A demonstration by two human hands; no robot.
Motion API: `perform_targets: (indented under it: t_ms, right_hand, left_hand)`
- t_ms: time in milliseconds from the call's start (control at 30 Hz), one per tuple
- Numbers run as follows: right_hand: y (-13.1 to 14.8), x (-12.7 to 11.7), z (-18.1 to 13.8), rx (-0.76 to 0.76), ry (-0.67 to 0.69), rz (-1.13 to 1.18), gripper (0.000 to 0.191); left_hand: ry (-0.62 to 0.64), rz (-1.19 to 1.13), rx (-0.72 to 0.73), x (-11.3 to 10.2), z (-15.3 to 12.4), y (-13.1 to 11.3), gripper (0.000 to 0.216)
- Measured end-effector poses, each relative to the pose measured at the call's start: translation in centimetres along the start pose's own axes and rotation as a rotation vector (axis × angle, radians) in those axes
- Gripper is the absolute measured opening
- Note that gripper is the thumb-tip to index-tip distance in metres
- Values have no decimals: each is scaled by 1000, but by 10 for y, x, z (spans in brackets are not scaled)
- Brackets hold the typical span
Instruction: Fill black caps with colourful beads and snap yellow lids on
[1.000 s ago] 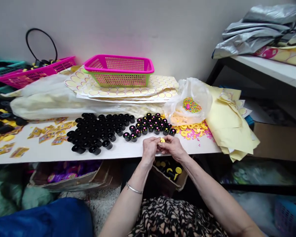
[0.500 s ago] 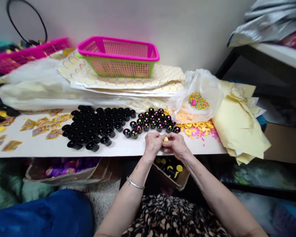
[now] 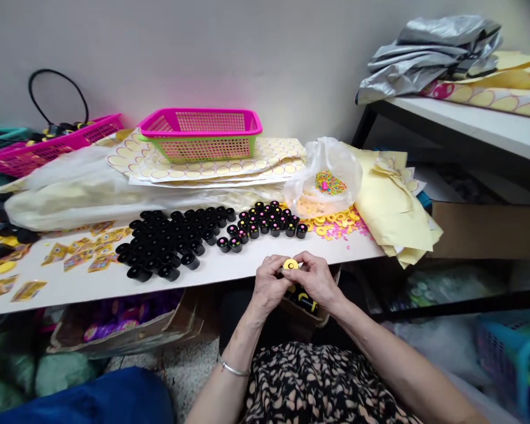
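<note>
Between my two hands, just off the table's front edge, is a round yellow cap [image 3: 290, 264] with a dark ring at its centre. The fingers of my left hand [image 3: 267, 285] close on its left side. My right hand [image 3: 318, 281] pinches it from the right; its underside is hidden by the fingers. Beyond them on the table stand several small black cups [image 3: 275, 228] with pink and yellow bits inside. A larger group of black cups [image 3: 168, 271] stands to the left. Yellow rings [image 3: 320, 221] and tiny pink pieces [image 3: 340, 231] lie loose at the right.
A clear plastic bag [image 3: 298, 191] holds small coloured beads. Behind are a pink and green basket [image 3: 203, 147] and printed sheets [image 3: 282, 152]. Yellow paper [image 3: 380, 200] hangs over the right edge. Printed packets [image 3: 101, 263] lie left. Below the table are cardboard boxes [image 3: 159, 330].
My hands have drawn back from over the table edge toward my body, and the yellow cap now shows its round face. The camera view has shifted to the right and tilted.
</note>
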State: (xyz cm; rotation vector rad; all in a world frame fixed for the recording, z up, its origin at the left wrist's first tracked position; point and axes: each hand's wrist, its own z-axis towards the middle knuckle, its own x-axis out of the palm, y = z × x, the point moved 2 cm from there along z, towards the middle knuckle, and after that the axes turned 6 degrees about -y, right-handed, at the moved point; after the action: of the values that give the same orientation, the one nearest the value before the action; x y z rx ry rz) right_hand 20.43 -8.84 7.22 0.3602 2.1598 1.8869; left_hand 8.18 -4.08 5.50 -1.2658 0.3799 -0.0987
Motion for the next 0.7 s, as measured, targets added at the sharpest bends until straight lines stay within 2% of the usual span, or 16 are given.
perform_targets:
  t_ms: [100, 200, 367, 467, 567, 700]
  right_hand:
    - [-2, -16, -14, -55, 158, 18, 38]
    - [-10, -32, -23, 6, 281, 174, 57]
    - [-18, -39, -26, 69, 303, 349, 53]
    - [-14, -37, -25, 106, 314, 319, 59]
    - [-9, -36, -24, 160, 380, 263, 59]
    - [-7, -39, -27, 173, 377, 269, 55]
  left_hand:
    - [-27, 2, 79, 3, -8, -5, 20]
    - [-21, -4, 161, 1, -13, -15, 24]
    - [8, 71, 312, 6, -17, -30, 20]
    - [45, 182, 446, 12, -23, -33, 16]
    - [49, 273, 576, 18, -30, -31, 18]
    - [29, 284, 649, 24, -38, -27, 17]
